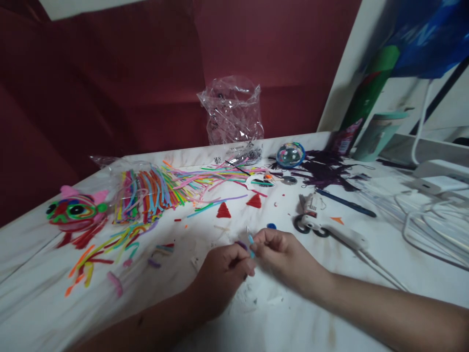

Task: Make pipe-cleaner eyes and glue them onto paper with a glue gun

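My left hand [223, 274] and my right hand [282, 254] meet just above the white table [293, 318], fingers pinched together. Between the fingertips sit a short light-blue strip [251, 241] and a small purple piece [241, 244]; the blue strip sticks up from my right fingers and the purple piece lies on my left fingers. Two red triangles [223, 210] [254, 200] lie on the table just beyond my hands. A small blue bit [271, 226] lies near my right knuckles.
A pile of many coloured strips [157, 190] lies left of centre, with loose offcuts [95, 254] nearer. A colourful figure [75, 212] sits far left. Scissors [311, 226], a pen [346, 204], purple threads [324, 171], a round tin [290, 154], a plastic bag [232, 117] and cables [432, 215] surround.
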Demonstrator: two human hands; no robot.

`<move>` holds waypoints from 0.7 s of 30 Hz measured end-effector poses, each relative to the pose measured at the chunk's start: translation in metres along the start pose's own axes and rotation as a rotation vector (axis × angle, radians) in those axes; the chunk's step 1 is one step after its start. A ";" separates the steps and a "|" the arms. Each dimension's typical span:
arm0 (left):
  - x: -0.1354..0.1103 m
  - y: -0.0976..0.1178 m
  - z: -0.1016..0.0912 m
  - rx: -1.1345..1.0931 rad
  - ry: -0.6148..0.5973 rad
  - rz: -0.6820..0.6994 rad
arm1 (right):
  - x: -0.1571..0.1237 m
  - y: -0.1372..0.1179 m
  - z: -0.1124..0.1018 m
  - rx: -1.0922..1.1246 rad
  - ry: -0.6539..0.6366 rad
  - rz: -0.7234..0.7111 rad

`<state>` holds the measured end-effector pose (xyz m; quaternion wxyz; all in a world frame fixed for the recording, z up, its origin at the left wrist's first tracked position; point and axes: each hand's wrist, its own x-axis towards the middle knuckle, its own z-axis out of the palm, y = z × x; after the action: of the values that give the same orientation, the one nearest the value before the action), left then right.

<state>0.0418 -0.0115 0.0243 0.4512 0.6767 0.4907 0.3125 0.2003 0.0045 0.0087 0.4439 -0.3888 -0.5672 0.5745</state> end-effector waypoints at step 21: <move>0.011 -0.007 -0.005 -0.362 0.130 -0.118 | 0.004 0.002 0.000 0.211 -0.106 0.019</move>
<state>0.0380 0.0013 0.0199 0.5506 0.5329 0.4934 0.4117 0.1990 0.0084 0.0067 0.4462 -0.3143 -0.5228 0.6548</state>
